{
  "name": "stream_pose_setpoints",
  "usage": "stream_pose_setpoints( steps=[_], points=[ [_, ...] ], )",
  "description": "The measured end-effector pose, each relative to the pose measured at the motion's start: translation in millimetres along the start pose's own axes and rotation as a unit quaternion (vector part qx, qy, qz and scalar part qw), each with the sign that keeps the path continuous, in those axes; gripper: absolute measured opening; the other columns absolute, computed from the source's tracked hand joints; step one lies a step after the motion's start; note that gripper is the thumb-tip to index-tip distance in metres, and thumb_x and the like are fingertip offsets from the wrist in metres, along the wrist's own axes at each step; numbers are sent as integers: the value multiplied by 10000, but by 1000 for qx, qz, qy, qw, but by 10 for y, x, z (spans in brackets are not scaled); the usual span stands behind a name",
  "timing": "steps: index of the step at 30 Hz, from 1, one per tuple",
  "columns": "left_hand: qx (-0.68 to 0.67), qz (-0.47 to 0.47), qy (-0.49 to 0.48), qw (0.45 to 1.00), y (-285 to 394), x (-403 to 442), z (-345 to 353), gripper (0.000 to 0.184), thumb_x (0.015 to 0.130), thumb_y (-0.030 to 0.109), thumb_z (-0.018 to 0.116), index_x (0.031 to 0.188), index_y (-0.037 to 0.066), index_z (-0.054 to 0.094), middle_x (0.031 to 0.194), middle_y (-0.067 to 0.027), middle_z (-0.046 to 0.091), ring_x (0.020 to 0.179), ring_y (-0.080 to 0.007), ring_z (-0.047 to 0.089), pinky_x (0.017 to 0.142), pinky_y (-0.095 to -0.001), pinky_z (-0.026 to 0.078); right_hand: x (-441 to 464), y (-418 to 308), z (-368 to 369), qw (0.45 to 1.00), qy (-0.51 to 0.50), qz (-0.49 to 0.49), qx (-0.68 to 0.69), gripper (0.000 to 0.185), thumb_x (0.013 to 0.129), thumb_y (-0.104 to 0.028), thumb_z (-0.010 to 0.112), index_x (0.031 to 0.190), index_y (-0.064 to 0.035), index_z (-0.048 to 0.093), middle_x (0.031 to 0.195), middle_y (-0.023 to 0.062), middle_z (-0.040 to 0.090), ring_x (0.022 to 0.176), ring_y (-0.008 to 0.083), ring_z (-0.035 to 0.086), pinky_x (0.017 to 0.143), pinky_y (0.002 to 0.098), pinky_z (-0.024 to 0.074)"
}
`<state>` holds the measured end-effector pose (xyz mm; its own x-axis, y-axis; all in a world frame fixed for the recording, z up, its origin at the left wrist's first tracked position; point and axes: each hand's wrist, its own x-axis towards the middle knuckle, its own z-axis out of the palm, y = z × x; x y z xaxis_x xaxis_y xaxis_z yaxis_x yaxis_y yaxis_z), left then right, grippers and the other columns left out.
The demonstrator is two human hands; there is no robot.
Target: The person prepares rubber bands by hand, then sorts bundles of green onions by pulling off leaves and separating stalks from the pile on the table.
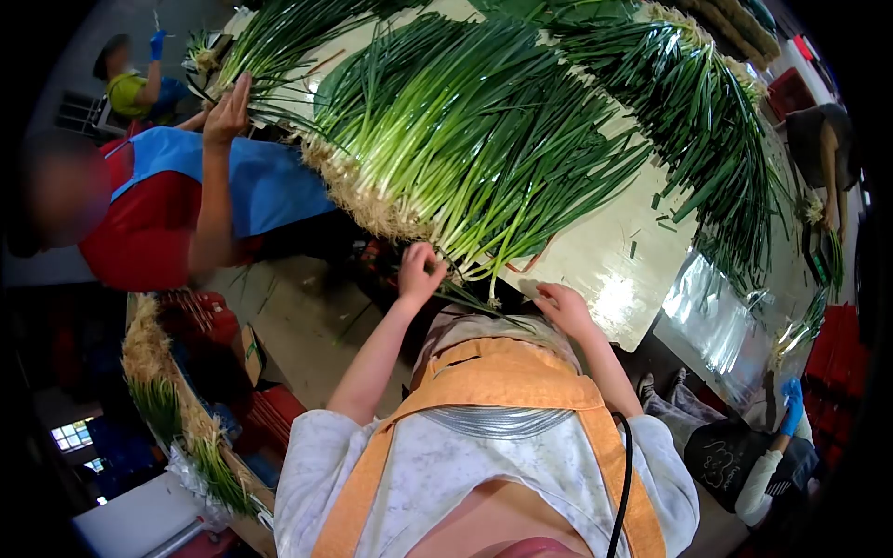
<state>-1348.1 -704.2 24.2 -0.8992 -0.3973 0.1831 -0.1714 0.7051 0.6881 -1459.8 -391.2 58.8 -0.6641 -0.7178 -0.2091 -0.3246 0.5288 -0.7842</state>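
A large heap of green onions (446, 130) covers the table in front of me, the pale roots (372, 205) facing left and toward me, the dark leaves fanned to the right. My left hand (422, 272) is at the near end of the roots, thumb and fingers curled together; what is between them, if anything, is too small to make out. A few thin green leaves (470, 299) hang beside it over the table edge, in front of my apron (502, 374). My right hand (564, 309) is at the table's near edge, fingers apart, holding nothing.
Across the table (614, 270) lie more green onions (688, 121) and cut leaf scraps. A co-worker in a blue apron (270, 181) stands close on my left, one hand (228, 112) raised. Others work at right. Rooted bunches (153, 372) fill a container at lower left.
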Motion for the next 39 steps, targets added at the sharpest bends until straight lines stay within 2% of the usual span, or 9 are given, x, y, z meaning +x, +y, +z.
stream_pose_setpoints(
  steps=[6,10,18,22,26,28,32,36,39],
  points=[
    [225,-198,-165,940,-128,528,381,465,800,347,621,1097,39,438,1076,-148,541,1066,-322,484,898,-428,384,1006,-387,188,976,-9,-181,-119,371,767,-228,626,1093,-61,567,1172,130,559,1045,323,533,877,414,423],
    [304,-196,-235,902,-44,409,589,597,795,340,629,1197,6,341,1149,-201,512,1116,-352,461,915,-458,374,1472,-330,436,952,-7,-174,-250,539,798,-314,604,1276,-118,449,1373,65,395,1265,276,352,1056,471,230],
    [142,-14,-118,983,-136,64,492,330,777,223,605,1045,43,539,962,-161,544,938,-345,523,798,-447,428,1079,22,412,942,27,-94,-322,595,787,-338,622,1327,-192,419,1387,5,374,1296,248,313,1100,499,109],
    [23,-66,-120,990,207,95,259,264,843,199,551,1044,28,533,756,-119,569,694,-290,561,652,-379,446,1015,-69,370,954,51,-78,-286,519,790,-313,620,1265,-156,483,1350,14,411,1259,258,349,1080,514,135],
    [-336,-178,-133,915,931,145,-158,231,954,199,427,1031,9,532,601,11,456,544,-81,426,535,-211,361,1011,-132,398,968,114,-103,-199,434,846,-323,574,1206,-88,514,1223,61,522,1145,255,465,1027,453,265],
    [-474,-226,-158,836,989,111,-179,257,968,218,409,1020,-4,527,581,29,420,517,-73,382,523,-207,344,1034,-208,470,981,66,-4,182,411,883,-340,540,1191,-71,507,1180,84,549,1069,225,514,969,381,342],
    [-558,-292,-239,739,945,-115,-66,325,988,290,351,993,13,521,547,32,373,501,-68,350,575,-228,380,1086,-450,392,668,2,102,737,374,926,-334,495,1150,-35,474,1056,100,588,858,171,583,817,283,448],
    [-548,-256,-234,762,1080,-299,-276,336,982,291,358,953,10,540,538,36,365,469,-55,312,562,-215,366,1031,-562,189,641,39,43,765,260,906,-190,523,1105,-34,461,924,71,589,800,156,577,772,303,474],
    [-465,-276,-265,798,1162,-363,-584,355,986,288,343,915,5,545,523,22,385,467,-59,331,570,-230,388,813,-1015,-94,707,49,21,705,240,869,-113,567,1087,-44,492,927,48,593,809,129,575,735,260,464]
  ],
)
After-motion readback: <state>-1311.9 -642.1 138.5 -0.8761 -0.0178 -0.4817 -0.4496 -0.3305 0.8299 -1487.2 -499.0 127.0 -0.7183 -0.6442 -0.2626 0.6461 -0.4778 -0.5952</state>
